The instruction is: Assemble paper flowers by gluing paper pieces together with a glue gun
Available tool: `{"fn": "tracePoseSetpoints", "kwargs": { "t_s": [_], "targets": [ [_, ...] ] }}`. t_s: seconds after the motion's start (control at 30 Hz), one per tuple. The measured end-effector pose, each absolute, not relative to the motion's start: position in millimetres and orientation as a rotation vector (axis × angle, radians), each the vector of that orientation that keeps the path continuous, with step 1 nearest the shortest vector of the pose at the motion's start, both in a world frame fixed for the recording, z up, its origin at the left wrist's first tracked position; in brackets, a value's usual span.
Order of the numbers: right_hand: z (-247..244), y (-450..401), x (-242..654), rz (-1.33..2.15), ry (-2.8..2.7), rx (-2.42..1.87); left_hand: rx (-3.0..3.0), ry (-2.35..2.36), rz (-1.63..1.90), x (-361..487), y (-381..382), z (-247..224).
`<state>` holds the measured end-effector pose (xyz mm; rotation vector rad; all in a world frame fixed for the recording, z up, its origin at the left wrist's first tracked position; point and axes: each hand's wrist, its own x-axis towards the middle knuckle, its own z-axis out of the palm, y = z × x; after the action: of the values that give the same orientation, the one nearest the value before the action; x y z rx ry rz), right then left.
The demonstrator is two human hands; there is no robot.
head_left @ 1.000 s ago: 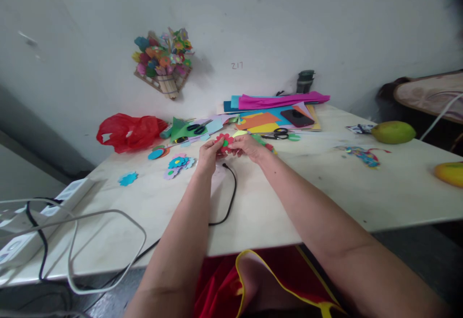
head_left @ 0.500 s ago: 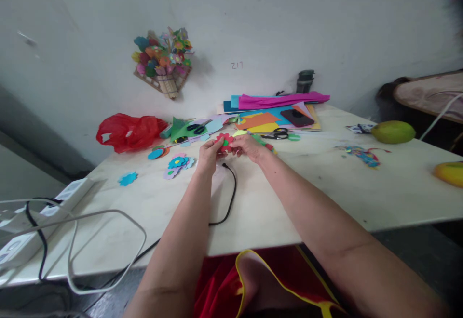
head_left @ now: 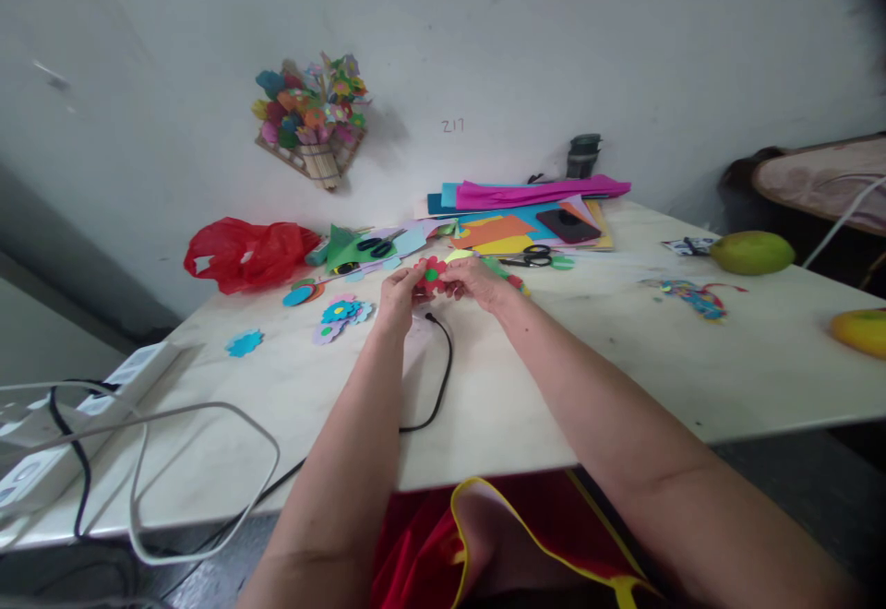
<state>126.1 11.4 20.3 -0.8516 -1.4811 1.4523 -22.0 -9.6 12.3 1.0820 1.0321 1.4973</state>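
A red paper flower [head_left: 435, 284] with a green round centre is held up just above the table, between my two hands. My left hand [head_left: 400, 295] pinches its left edge. The fingers of my right hand [head_left: 476, 280] are closed on its right side. To the left lie stacked blue and purple paper flowers [head_left: 339, 312] and a lone blue flower [head_left: 245, 343]. Coloured paper discs [head_left: 299, 295] sit behind them. Just behind my right hand, more paper pieces [head_left: 496, 267] are partly hidden.
Scissors [head_left: 532, 256], another pair [head_left: 377, 245], coloured sheets [head_left: 495, 232] and a phone [head_left: 568, 226] lie at the back. A red bag [head_left: 249, 254] and power strip [head_left: 89, 420] are left. A black cable [head_left: 448, 378] lies in front; a mango [head_left: 753, 253] is right.
The red flower has tilted slightly, so its green centre faces me a little more. Both hands have stayed nearly in place.
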Motion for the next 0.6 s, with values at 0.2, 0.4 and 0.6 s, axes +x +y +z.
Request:
{"fn": "tracePoseSetpoints", "kwargs": {
  "t_s": [0.2,0.4,0.6],
  "targets": [
    [22.0,9.3,126.7,1.483,-1.492,-0.828,1.088,1.042,1.541,-22.2,-9.7,12.9],
    [20.9,9.7,125.3,1.489,-1.442,-0.85,1.092,1.037,1.543,-21.1,-10.3,12.1],
    [21.4,9.6,124.5,1.483,-1.422,-0.851,1.11,1.036,1.536,-21.8,-8.3,10.1]
  ]
}}
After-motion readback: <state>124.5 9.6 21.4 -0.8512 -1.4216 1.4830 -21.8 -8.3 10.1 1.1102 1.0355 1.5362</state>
